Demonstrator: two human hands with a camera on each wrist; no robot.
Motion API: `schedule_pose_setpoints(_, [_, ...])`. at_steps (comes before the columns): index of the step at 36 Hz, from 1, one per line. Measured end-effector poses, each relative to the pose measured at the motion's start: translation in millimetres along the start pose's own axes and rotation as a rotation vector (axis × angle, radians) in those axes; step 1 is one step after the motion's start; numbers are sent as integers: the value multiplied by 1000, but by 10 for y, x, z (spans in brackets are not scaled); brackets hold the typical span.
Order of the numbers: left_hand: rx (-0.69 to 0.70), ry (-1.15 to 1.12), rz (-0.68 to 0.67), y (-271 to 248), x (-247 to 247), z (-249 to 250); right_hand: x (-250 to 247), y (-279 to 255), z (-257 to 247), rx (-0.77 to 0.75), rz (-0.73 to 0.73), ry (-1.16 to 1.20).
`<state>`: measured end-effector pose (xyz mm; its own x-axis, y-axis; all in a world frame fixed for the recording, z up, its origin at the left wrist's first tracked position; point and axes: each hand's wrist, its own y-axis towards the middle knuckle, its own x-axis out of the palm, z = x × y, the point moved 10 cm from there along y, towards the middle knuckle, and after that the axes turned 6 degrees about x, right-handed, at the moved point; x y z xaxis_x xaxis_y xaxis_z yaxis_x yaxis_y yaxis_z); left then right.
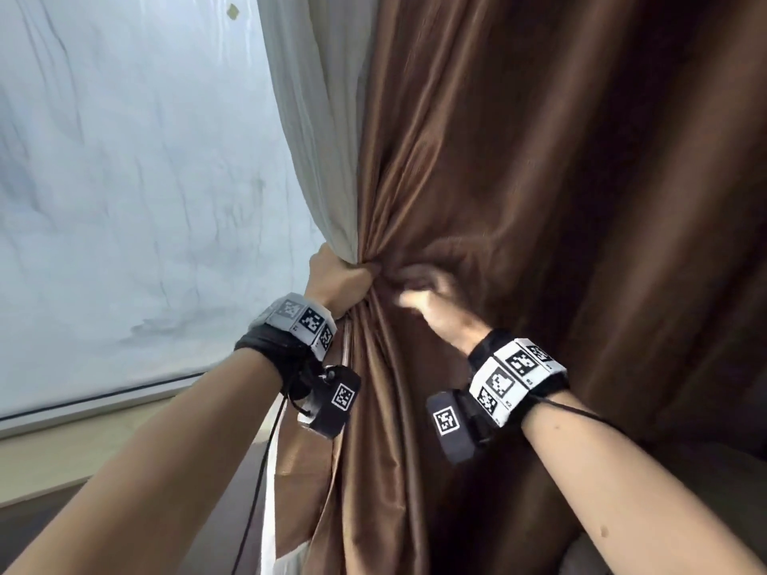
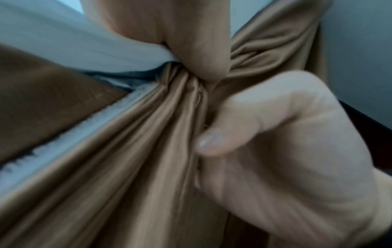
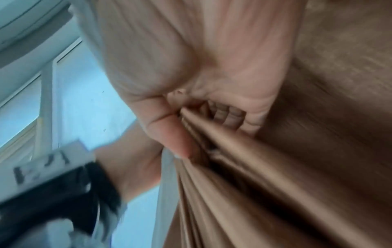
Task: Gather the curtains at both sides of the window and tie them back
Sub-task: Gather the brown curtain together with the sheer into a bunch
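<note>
While the two forearms reach in from six o'clock of the head view, the left hand (image 1: 338, 284) has its fingers curled tight round a bunched neck of the glossy brown satin curtain (image 1: 539, 180), just left of the view's centre, with pleats fanning up toward twelve and down toward six from that fist. Just beside it at three o'clock, the right hand (image 1: 431, 309) is blurred against the brown cloth; its wrist view shows curled fingers (image 3: 231, 117) dug among the folds, so it seems to be pinching more fabric, though I cannot tell how firmly. To gather well, I judge the left fist should stay the fixed anchor while the right feeds loose pleats from three o'clock into it, sweeping evenly so nothing sags below. Behind the bunch, the pale white lining (image 1: 315, 139) rises toward eleven o'clock and should be caught in too. No tie-back shows. Farthest, at nine o'clock, lies the frosted window pane (image 1: 124, 180).
</note>
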<state>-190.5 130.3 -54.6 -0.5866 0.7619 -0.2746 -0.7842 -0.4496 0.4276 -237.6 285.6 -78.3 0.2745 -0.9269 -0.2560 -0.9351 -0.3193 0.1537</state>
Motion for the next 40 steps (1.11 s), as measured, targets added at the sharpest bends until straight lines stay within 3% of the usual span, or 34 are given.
schedule_pose_setpoints(2, [-34, -54, 12, 2, -53, -29, -562, -27, -47, -72, 394, -4])
schedule_pose_setpoints(4, [-43, -83, 4, 16, -59, -51, -1027, -143, -4, -9, 733, -160])
schedule_pose_setpoints(6, [-39, -112, -17, 16, -44, -57, -1219, -181, 149, 135, 821, -227])
schedule_pose_setpoints(12, [-21, -150, -74, -28, 21, 35, -1020, 127, 492, 191, 546, -76])
schedule_pose_setpoints(18, [1, -185, -142, -56, 136, 74, -782, 164, 315, 45, 379, 147])
schedule_pose_setpoints(24, [7, -205, -147, -67, 172, 63, -518, 164, 209, 54, 356, 34])
schedule_pose_setpoints(31, [-30, -214, -64, -35, 57, -20, -759, 26, 201, 55, 618, -177])
schedule_pose_setpoints(36, [-34, -182, -42, 7, 52, -73, -461, -117, 68, -38, 283, 20])
schedule_pose_setpoints(40, [-2, -177, -76, -8, 157, -25, -329, -130, -92, -127, 274, -164])
